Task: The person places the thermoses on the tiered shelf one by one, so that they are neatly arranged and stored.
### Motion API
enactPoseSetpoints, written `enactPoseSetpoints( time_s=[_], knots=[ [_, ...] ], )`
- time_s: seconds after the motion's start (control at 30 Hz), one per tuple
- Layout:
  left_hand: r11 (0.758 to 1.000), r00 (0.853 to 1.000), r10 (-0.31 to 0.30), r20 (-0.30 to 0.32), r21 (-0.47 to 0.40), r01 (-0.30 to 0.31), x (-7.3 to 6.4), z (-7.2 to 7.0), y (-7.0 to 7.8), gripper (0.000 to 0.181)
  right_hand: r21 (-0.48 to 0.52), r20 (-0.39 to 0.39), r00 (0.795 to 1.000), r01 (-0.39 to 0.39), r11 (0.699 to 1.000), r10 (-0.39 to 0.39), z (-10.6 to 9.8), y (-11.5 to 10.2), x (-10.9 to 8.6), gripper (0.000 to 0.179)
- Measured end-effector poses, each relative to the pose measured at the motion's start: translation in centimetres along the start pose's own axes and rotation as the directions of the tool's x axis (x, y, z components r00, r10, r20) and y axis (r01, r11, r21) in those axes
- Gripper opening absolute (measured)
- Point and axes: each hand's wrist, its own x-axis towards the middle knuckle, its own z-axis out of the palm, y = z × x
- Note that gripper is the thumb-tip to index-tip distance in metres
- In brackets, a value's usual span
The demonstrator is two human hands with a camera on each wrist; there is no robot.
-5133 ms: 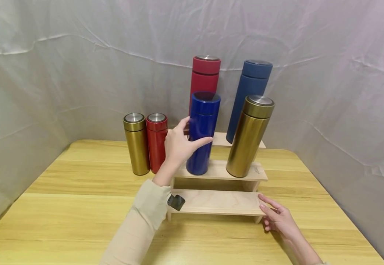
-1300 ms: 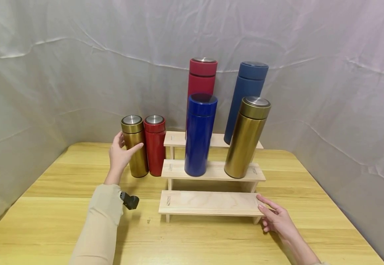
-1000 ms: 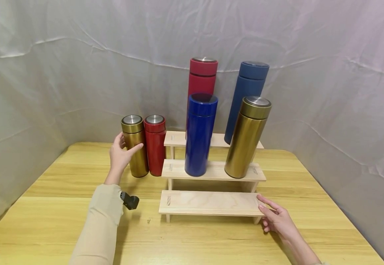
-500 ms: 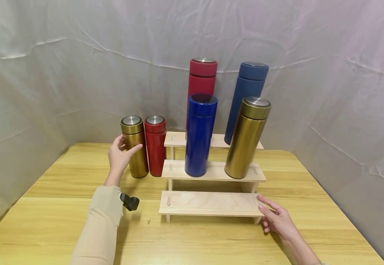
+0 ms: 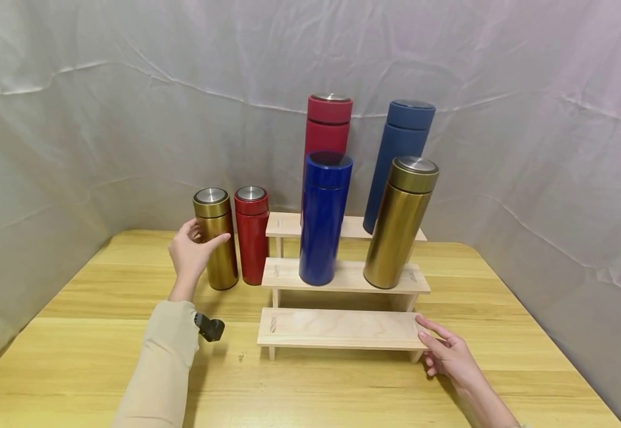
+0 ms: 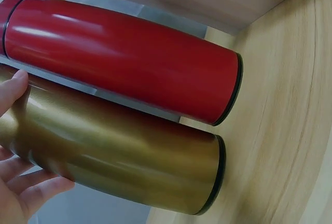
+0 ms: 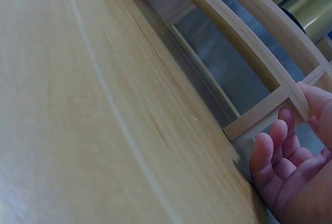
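My left hand (image 5: 190, 255) grips the shorter gold thermos (image 5: 222, 255) on the table, its thumb across the front and fingers round the far left side. A narrow gap separates it from the glossy red thermos (image 5: 253, 249), and both stand upright. In the left wrist view the gold thermos (image 6: 119, 151) has its base close to the wood. My right hand (image 5: 449, 353) holds the right end of the lowest step of the wooden tiered stand (image 5: 342, 328). In the right wrist view that hand (image 7: 290, 167) has its fingers curled by the step's corner and leg.
On the middle step stand a glossy blue thermos (image 5: 323, 226) and a taller gold thermos (image 5: 400, 226). Behind them, on the top step, are a matte red thermos (image 5: 328, 128) and a matte blue thermos (image 5: 404, 139). Pale cloth (image 5: 128, 119) hangs around the table (image 5: 102, 333).
My left hand has left the glossy blue thermos and taken hold of the shorter gold one. That thermos has just shifted slightly left, away from the red one. My right hand stays put.
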Motion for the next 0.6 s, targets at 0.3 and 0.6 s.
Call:
enactPoseSetpoints(
  time_s=[0.3, 0.6],
  knots=[
    [1.0, 1.0, 0.01, -0.018, 0.021, -0.01, -0.2, -0.3, 0.3, 0.069, -0.008, -0.008, 1.0, -0.008, 1.0, 0.008, 0.0, 0.0, -0.1, 0.03],
    [0.994, 0.996, 0.083, -0.032, 0.079, -0.08, -1.2, -1.3, 2.0, 0.069, -0.018, -0.018, 1.0, -0.025, 1.0, 0.025, 0.1, -0.2, 0.0, 0.03]
  ],
)
